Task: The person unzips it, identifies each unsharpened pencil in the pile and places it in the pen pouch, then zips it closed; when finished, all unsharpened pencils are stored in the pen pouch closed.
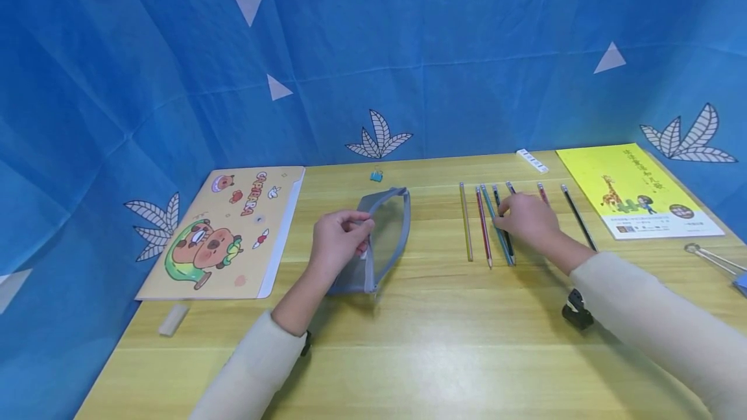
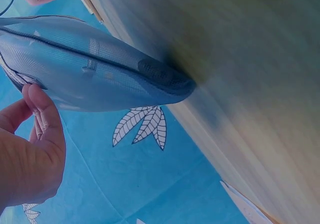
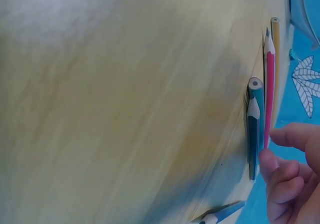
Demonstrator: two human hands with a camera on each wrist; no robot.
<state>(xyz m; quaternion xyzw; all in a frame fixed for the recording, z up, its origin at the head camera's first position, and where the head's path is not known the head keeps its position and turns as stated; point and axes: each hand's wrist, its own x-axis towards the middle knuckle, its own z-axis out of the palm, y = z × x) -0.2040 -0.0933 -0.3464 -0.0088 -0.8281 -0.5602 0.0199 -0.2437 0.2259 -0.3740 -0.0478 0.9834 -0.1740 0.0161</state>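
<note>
With thumb and fingers, my left hand pinches the near edge of a grey-blue mesh zip pouch. Its mouth gapes toward the right, and the left wrist view shows the pouch's mesh side. My right hand reaches over a row of pencils, fingertips nearest a teal pencil and a dark pencil. In the right wrist view a gap shows between thumb and forefinger, close to a red pencil. To their left lies a yellow pencil; the right hand partly covers other pencils.
A capybara folder and a whitish eraser-like block lie left. At the back are a teal binder clip and a small white strip. On the right are a black pencil, yellow booklet and large blue clip.
</note>
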